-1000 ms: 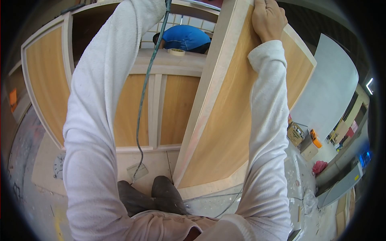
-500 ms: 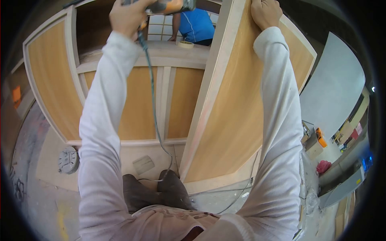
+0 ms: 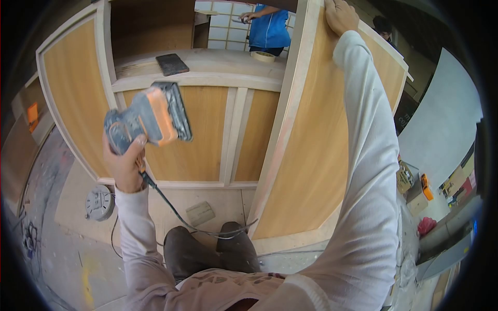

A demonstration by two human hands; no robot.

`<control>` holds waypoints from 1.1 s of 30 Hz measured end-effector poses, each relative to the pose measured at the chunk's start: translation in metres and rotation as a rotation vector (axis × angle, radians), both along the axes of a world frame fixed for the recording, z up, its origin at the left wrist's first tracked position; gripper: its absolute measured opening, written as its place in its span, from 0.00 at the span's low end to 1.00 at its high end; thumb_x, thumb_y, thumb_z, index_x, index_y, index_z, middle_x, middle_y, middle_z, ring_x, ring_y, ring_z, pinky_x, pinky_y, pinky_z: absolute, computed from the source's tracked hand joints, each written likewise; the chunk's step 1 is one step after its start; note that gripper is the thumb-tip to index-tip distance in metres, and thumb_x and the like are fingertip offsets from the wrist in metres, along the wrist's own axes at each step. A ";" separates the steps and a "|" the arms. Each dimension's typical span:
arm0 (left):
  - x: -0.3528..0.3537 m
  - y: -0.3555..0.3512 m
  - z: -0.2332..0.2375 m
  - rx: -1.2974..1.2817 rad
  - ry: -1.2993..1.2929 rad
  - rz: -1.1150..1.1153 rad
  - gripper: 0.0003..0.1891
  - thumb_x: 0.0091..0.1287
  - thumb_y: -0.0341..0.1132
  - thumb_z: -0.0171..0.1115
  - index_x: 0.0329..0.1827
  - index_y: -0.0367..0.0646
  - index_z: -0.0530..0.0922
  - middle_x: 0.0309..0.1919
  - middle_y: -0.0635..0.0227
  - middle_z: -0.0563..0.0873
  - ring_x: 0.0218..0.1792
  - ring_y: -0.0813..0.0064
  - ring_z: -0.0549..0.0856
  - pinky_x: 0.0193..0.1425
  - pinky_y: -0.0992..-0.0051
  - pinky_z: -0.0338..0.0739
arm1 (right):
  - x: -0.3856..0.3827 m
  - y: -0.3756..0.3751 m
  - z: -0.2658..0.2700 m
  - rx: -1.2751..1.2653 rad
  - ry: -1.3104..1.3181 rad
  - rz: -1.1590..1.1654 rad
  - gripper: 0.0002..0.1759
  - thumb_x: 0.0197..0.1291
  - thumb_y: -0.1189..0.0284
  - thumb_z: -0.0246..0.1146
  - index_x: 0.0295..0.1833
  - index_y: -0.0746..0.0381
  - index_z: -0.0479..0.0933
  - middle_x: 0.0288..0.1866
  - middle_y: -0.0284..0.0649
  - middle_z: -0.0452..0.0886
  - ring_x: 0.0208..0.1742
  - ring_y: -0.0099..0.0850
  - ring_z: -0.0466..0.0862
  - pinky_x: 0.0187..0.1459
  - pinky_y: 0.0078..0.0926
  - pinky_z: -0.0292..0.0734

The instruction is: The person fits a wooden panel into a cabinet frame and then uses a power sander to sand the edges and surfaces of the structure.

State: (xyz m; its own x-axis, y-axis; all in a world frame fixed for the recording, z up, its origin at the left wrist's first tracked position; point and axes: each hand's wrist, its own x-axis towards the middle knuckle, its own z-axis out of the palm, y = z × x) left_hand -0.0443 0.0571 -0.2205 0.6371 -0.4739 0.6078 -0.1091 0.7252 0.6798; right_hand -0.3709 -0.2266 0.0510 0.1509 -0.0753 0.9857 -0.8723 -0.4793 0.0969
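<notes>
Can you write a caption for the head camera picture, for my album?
Left hand holding an orange-and-grey sander, right hand on a wooden panel, co-worker behind.

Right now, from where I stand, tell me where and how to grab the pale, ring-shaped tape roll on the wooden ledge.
I'd pinch the near wall of the pale, ring-shaped tape roll, coming down from above on your side: it lies flat, its hollow facing up. Avoid its right, where the tall panel's pale wooden edge crowds it.

The wooden ledge (image 3: 220, 66) bears a dark flat slab (image 3: 172, 64) and a tape roll (image 3: 264, 58).
</notes>
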 end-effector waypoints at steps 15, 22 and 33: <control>-0.002 -0.004 -0.063 0.154 0.069 0.032 0.38 0.43 0.22 0.67 0.62 0.35 0.65 0.47 0.62 0.77 0.45 0.72 0.79 0.47 0.76 0.75 | -0.004 -0.012 -0.024 -0.075 0.046 0.062 0.22 0.62 0.60 0.51 0.53 0.65 0.73 0.53 0.54 0.76 0.52 0.53 0.75 0.58 0.44 0.65; -0.064 -0.009 -0.070 0.172 0.037 0.015 0.43 0.41 0.22 0.71 0.65 0.38 0.60 0.51 0.61 0.73 0.47 0.71 0.76 0.50 0.73 0.74 | 0.034 0.227 -0.310 0.381 -0.031 0.660 0.24 0.51 0.70 0.65 0.52 0.67 0.69 0.50 0.49 0.74 0.54 0.43 0.74 0.55 0.39 0.69; -0.194 -0.015 -0.127 0.129 -0.331 -0.242 0.40 0.41 0.26 0.68 0.62 0.36 0.60 0.51 0.53 0.68 0.53 0.59 0.69 0.59 0.63 0.65 | 0.041 0.283 -0.389 0.611 -0.195 0.710 0.50 0.42 0.76 0.68 0.71 0.64 0.49 0.71 0.69 0.45 0.71 0.64 0.52 0.67 0.52 0.52</control>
State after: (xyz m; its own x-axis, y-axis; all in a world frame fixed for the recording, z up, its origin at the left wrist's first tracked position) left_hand -0.2379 0.0424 -0.3479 0.2786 -0.6712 0.6869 -0.1742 0.6680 0.7234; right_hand -0.3297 0.0564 -0.3383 0.1966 -0.5395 0.8187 -0.3329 -0.8221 -0.4618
